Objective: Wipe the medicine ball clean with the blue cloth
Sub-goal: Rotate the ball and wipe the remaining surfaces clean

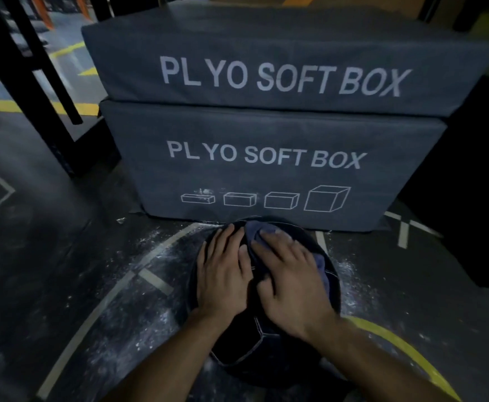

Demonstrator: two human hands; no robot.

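A dark, stitched medicine ball (246, 346) rests on the gym floor just in front of me. My left hand (223, 274) lies flat on its upper left side, fingers spread, steadying it. My right hand (289, 282) presses a crumpled blue cloth (256, 230) onto the top right of the ball; the cloth bulges out past the fingertips and along the hand's right edge. Most of the ball's top is hidden under both hands.
Two stacked grey plyo soft boxes (266, 175) stand directly behind the ball. A black rack frame (43, 91) rises at the left, a dark block (475, 184) at the right. White chalk dust (156, 256) and painted white and yellow lines mark the dark floor.
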